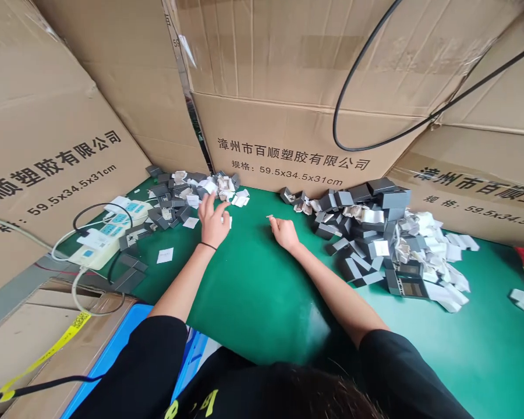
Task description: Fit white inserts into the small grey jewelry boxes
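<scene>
My left hand (pixel 213 222) is over the green table beside the left heap of small dark grey boxes (pixel 161 201). Its fingers are raised and apart, with the thumb curved toward the index finger. A bit of white shows at its thumb side; whether it touches the hand is unclear. My right hand (pixel 284 233) is closed above the middle of the table, thumb and fingers pressed together. Something tiny and pale at its fingertips is too small to name. Several white paper slips (pixel 165 255) lie near the left heap.
On the right is a larger heap of dark grey boxes (pixel 395 201) with crumpled white paper (pixel 445 267). A power strip (pixel 109 233) with cables stands at the left. Large cardboard cartons (pixel 288 128) wall the green table (pixel 244 291). A black cable (pixel 338 110) hangs in front.
</scene>
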The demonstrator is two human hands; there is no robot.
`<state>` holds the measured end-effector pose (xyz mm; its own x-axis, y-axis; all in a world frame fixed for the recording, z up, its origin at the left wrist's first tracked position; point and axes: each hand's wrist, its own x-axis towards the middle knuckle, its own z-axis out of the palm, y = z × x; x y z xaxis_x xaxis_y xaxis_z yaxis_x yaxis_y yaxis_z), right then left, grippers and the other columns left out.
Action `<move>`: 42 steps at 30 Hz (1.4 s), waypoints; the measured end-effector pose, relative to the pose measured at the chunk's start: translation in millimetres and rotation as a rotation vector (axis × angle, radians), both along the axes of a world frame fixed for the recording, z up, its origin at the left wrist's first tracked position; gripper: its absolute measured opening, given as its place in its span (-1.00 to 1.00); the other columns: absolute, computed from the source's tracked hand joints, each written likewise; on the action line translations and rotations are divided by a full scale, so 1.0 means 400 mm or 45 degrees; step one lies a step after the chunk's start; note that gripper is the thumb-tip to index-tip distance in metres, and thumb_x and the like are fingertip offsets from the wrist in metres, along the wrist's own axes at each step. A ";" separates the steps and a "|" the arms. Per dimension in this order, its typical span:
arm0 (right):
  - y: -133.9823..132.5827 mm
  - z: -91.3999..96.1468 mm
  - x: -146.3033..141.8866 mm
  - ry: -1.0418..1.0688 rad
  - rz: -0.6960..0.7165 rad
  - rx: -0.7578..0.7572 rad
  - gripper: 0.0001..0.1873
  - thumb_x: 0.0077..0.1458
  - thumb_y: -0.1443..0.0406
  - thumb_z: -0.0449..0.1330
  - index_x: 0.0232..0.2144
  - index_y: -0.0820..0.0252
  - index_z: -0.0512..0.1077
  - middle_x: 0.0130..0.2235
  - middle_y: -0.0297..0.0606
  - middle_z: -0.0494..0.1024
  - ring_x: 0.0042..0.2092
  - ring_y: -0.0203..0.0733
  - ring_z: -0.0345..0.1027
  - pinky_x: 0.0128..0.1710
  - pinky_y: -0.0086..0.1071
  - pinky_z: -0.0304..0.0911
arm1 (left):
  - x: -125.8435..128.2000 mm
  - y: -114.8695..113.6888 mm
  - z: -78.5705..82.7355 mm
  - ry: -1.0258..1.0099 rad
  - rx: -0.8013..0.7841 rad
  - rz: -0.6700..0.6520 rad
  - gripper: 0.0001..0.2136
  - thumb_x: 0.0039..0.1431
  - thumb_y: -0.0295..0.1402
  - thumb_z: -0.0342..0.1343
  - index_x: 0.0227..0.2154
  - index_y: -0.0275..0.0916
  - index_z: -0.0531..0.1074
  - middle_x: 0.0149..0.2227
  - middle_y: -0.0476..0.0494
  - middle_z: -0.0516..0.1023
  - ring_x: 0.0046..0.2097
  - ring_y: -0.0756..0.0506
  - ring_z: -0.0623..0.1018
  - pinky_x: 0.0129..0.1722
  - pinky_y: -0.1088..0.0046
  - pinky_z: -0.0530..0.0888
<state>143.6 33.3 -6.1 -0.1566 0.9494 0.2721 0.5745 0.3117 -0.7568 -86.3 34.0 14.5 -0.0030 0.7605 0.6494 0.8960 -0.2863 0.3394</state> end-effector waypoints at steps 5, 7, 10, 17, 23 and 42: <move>0.032 -0.008 -0.009 -0.010 0.033 -0.036 -0.42 0.13 0.00 -0.02 -0.81 0.13 0.15 -0.72 -0.29 0.30 -0.51 -0.22 0.30 -0.42 -0.40 0.09 | -0.145 -0.006 0.035 -0.146 0.038 0.624 -0.50 0.07 -0.35 0.01 0.12 -0.30 0.21 0.27 -0.41 0.00 0.27 -0.39 -0.01 0.17 -0.10 -0.03; 0.030 -0.014 -0.010 -0.007 0.033 -0.043 -0.43 0.13 0.00 -0.02 -0.80 0.14 0.20 -0.70 -0.28 0.34 -0.51 -0.22 0.32 -0.43 -0.42 0.10 | -0.166 -0.010 0.034 -0.072 -0.085 0.647 -0.41 0.06 -0.32 0.04 0.17 -0.33 0.11 0.24 -0.48 0.02 0.25 -0.42 0.04 0.14 -0.15 -0.04; 0.027 -0.028 -0.005 0.011 0.056 -0.057 -0.41 0.16 -0.01 -0.10 -0.77 0.16 0.25 -0.66 -0.28 0.41 -0.54 -0.26 0.31 -0.42 -0.43 0.13 | -0.167 -0.013 0.029 0.115 -0.209 0.542 -0.52 0.04 -0.38 0.06 0.08 -0.26 0.27 0.22 -0.46 0.07 0.20 -0.47 0.11 0.08 -0.19 0.00; 0.033 -0.033 0.011 0.035 0.149 -0.087 -0.41 0.19 0.00 -0.14 -0.71 0.18 0.32 -0.64 -0.34 0.43 -0.59 -0.34 0.28 -0.44 -0.47 0.13 | -0.145 -0.011 0.002 0.101 -0.144 0.206 -0.74 0.06 -0.42 0.00 -0.16 -0.23 0.40 -0.03 -0.34 0.34 0.05 -0.34 0.32 0.01 0.06 0.25; 0.032 -0.033 0.007 -0.014 0.150 -0.025 -0.46 0.20 0.08 -0.08 -0.70 0.17 0.36 -0.62 -0.35 0.46 -0.52 -0.31 0.32 -0.42 -0.48 0.09 | -0.070 0.022 -0.024 -0.168 0.091 -0.110 -0.85 -0.03 -0.52 0.00 -0.36 -0.21 0.26 -0.13 -0.26 0.42 -0.01 -0.18 0.44 -0.06 0.28 0.38; -0.008 -0.016 -0.005 -0.051 0.302 0.578 -0.62 0.15 0.11 0.03 -0.02 0.13 0.27 0.03 -0.11 0.40 0.06 -0.11 0.28 -0.01 -0.25 0.29 | 0.182 -0.016 -0.033 -1.504 -0.640 -0.240 -0.78 -0.08 -0.31 0.16 -0.36 -0.21 0.27 -0.40 0.01 0.40 -0.42 -0.04 0.53 -0.45 0.44 0.51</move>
<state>141.7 30.0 -12.4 -0.3722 0.6741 0.6381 0.4738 0.7291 -0.4939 -13.5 27.8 1.3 -0.2415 0.9700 -0.0273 -0.0570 0.0138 0.9983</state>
